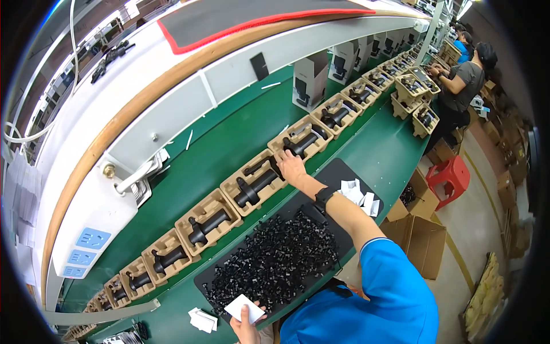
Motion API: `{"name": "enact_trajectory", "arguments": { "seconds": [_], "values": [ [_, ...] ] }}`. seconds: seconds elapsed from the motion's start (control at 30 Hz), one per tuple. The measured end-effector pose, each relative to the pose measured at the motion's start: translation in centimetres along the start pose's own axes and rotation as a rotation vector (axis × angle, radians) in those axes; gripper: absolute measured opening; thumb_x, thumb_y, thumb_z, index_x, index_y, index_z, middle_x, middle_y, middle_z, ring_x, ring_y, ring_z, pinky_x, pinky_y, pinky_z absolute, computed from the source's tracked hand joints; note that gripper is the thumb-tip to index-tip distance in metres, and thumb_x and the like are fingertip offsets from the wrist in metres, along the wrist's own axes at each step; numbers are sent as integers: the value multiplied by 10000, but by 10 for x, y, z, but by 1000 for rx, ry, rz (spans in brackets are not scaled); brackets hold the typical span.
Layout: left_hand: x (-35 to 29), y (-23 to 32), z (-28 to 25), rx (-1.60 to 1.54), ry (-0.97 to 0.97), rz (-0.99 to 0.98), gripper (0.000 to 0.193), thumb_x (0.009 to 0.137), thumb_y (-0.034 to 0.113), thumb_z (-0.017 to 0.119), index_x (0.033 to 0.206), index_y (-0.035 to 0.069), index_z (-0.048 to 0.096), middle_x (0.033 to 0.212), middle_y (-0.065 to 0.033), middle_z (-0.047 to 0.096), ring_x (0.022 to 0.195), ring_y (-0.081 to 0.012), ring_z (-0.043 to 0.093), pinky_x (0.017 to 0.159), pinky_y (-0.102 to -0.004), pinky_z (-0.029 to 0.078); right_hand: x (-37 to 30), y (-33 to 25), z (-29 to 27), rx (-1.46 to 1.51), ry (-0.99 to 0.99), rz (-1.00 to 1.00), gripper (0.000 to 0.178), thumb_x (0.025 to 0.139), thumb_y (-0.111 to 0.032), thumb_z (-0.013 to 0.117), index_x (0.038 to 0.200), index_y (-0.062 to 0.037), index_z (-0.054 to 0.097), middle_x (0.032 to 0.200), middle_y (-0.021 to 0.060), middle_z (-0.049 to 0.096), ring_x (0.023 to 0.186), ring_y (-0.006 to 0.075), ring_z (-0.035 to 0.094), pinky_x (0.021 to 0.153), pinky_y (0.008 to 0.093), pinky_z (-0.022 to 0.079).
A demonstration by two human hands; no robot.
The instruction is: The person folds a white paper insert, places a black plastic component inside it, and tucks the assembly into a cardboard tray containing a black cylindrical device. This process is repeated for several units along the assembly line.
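Note:
My left hand (247, 329), low in the view, is closed on a flat white card (244, 308), thumb on top. My right arm stretches forward, and my right hand (291, 167) is at the right end of a brown moulded pulp tray (232, 189). Its fingers are bent down into the tray beside a black cylindrical part (259, 186); the fingertips are hidden, and what they grip I cannot make out. Right beside that hand is another pulp tray (317, 150) holding a black device (303, 143). Small black parts (275, 258) lie heaped on a black mat (342, 235) between my hands.
Filled trays form a long row across the green table (212, 135). White papers (361, 195) lie at the mat's right, others (203, 320) at lower left. Printed boxes (310, 83) stand behind the row. A person (467, 80) works far right, near stacked trays (409, 86) and a red stool (448, 179).

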State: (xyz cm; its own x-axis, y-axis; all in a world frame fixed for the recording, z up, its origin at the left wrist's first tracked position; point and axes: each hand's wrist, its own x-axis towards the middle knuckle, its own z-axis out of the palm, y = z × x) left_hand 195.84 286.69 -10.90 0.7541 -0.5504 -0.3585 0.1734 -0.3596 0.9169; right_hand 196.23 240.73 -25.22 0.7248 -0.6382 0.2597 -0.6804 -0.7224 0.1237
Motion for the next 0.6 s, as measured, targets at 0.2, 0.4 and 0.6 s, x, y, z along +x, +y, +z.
{"name": "enact_trajectory", "arguments": {
  "seconds": [0.2,0.4,0.6],
  "values": [
    [20,-18,3,-470,116,-113,332,897,204,542,1068,-77,497,881,-231,644,666,-274,663,483,-323,549,10,-12,29,-71,113,135,317,772,-118,561,1078,-39,540,955,96,625,727,212,648,575,358,515],
    [3,-32,-17,-384,129,-153,322,903,203,533,1079,-65,505,890,-222,648,675,-264,665,501,-311,548,-4,-18,13,56,203,101,294,733,-140,593,1014,-57,618,875,68,667,860,222,629,683,398,496],
    [-2,-34,-26,-483,163,-237,316,911,213,526,1083,-53,509,909,-213,649,711,-270,665,539,-322,550,-26,-20,7,-71,78,-58,344,886,-245,467,1101,-10,597,1358,116,396,1221,275,347,983,465,304]
  ]
}}
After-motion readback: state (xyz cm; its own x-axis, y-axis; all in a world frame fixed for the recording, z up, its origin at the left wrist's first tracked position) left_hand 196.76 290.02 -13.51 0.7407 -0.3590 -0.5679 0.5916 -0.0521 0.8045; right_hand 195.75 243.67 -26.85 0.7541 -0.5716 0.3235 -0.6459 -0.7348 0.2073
